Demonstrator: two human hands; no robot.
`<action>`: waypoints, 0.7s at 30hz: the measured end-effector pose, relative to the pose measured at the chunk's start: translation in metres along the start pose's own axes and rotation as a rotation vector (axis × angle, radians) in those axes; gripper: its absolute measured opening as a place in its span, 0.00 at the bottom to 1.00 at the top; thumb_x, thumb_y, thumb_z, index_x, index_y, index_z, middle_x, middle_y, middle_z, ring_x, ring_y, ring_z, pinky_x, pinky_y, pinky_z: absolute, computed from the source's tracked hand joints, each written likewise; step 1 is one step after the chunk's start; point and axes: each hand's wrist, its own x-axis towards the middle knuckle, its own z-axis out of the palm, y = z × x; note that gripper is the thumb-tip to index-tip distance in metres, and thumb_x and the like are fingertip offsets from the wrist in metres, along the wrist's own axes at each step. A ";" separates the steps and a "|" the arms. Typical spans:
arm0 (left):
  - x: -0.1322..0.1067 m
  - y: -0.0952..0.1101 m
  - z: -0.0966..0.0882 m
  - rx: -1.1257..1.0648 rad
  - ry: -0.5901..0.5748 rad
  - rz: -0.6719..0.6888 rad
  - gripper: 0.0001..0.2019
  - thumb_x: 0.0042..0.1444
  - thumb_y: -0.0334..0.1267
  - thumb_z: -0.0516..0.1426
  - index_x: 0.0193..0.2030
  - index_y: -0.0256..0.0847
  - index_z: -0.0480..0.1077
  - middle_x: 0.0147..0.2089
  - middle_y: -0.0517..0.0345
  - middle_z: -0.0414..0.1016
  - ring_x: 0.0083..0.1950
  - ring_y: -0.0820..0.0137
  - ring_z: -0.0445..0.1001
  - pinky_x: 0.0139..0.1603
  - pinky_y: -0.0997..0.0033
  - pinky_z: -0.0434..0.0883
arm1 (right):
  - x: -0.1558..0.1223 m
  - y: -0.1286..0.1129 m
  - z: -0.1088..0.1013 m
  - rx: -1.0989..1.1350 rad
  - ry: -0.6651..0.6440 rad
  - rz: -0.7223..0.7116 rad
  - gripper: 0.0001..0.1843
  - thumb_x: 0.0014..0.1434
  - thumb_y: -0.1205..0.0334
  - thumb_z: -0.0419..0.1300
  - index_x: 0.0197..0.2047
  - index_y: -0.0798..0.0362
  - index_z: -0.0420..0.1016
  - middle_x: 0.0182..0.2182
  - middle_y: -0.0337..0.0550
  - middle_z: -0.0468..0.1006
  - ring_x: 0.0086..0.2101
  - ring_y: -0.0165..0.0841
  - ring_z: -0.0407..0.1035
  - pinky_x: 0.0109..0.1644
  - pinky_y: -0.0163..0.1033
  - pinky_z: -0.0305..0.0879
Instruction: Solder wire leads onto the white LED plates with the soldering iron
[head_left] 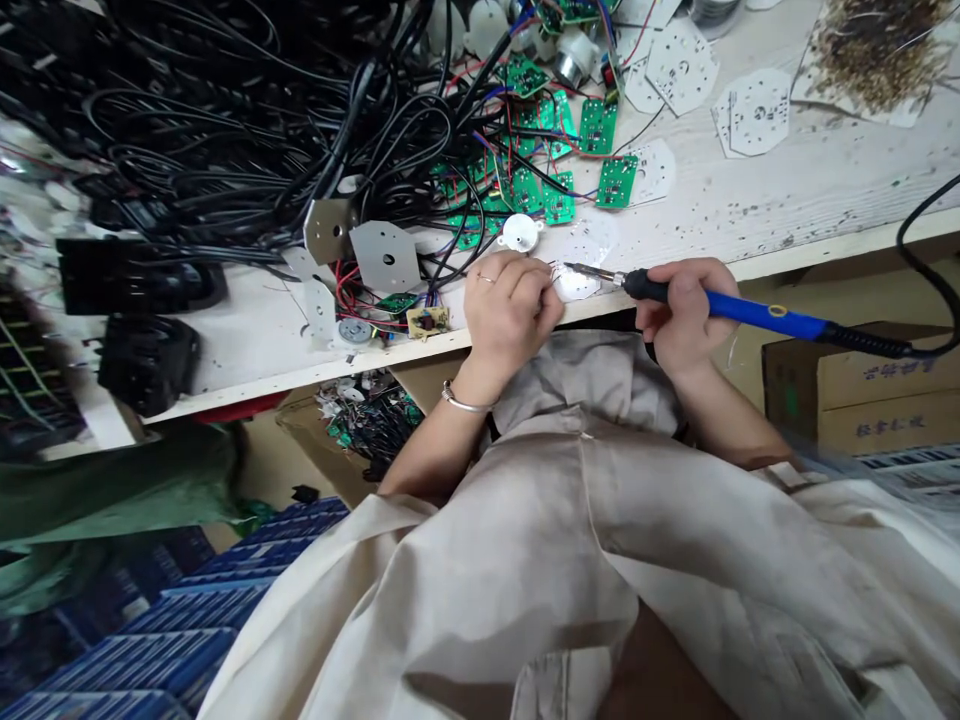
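Beyond the iron [754, 313], green boards [617, 181]

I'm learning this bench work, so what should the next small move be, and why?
Probably settle the soldering iron's tip lightly on the white board: the right hand grips the iron with its tip over that board, and the left hand is curled close beside it. Whether they already touch is too small to tell.

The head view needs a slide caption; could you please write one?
The right hand holds a blue soldering iron over a white board, beside the left hand, with green circuit boards beyond.
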 end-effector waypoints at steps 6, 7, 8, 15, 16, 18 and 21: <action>-0.001 0.000 0.001 -0.068 -0.019 -0.045 0.04 0.64 0.34 0.54 0.37 0.44 0.68 0.43 0.58 0.80 0.50 0.65 0.78 0.55 0.55 0.71 | 0.000 0.000 0.001 -0.085 -0.068 0.001 0.19 0.67 0.42 0.57 0.35 0.48 0.77 0.16 0.27 0.66 0.13 0.19 0.62 0.16 0.27 0.56; -0.001 0.000 0.001 -0.080 -0.019 -0.050 0.04 0.64 0.34 0.54 0.37 0.44 0.68 0.43 0.58 0.80 0.50 0.65 0.78 0.55 0.56 0.72 | 0.000 0.000 0.001 -0.095 -0.071 0.003 0.20 0.67 0.42 0.57 0.35 0.48 0.77 0.16 0.27 0.66 0.13 0.19 0.62 0.16 0.27 0.56; -0.001 0.000 0.001 -0.088 -0.016 -0.050 0.04 0.64 0.33 0.54 0.37 0.44 0.68 0.43 0.58 0.80 0.49 0.65 0.78 0.54 0.56 0.72 | 0.001 0.000 0.000 -0.102 -0.079 0.007 0.20 0.67 0.42 0.57 0.35 0.48 0.77 0.17 0.27 0.66 0.14 0.19 0.61 0.16 0.27 0.56; 0.000 0.001 0.002 -0.087 0.047 -0.015 0.05 0.63 0.32 0.54 0.36 0.44 0.67 0.42 0.58 0.80 0.47 0.66 0.78 0.51 0.59 0.73 | 0.001 -0.001 -0.001 -0.127 -0.136 0.035 0.20 0.67 0.41 0.57 0.36 0.48 0.76 0.18 0.27 0.64 0.15 0.19 0.62 0.19 0.28 0.60; 0.000 0.002 0.002 -0.087 0.046 -0.020 0.05 0.63 0.31 0.54 0.36 0.44 0.67 0.42 0.58 0.80 0.47 0.66 0.78 0.51 0.58 0.73 | 0.001 -0.001 -0.001 -0.127 -0.131 0.035 0.20 0.67 0.41 0.57 0.36 0.48 0.76 0.18 0.27 0.64 0.15 0.19 0.62 0.19 0.28 0.59; 0.000 0.002 0.003 -0.077 0.047 -0.024 0.05 0.62 0.31 0.54 0.36 0.44 0.67 0.41 0.59 0.81 0.47 0.66 0.78 0.51 0.58 0.74 | 0.001 -0.001 0.000 -0.120 -0.101 0.030 0.20 0.67 0.41 0.57 0.35 0.47 0.76 0.17 0.27 0.64 0.14 0.19 0.62 0.18 0.28 0.58; 0.000 0.002 0.003 -0.058 0.074 -0.006 0.05 0.62 0.31 0.53 0.35 0.44 0.67 0.41 0.59 0.81 0.46 0.66 0.78 0.50 0.60 0.74 | 0.002 0.000 0.000 -0.112 -0.058 0.031 0.20 0.67 0.41 0.57 0.35 0.47 0.77 0.16 0.26 0.65 0.14 0.20 0.62 0.17 0.28 0.56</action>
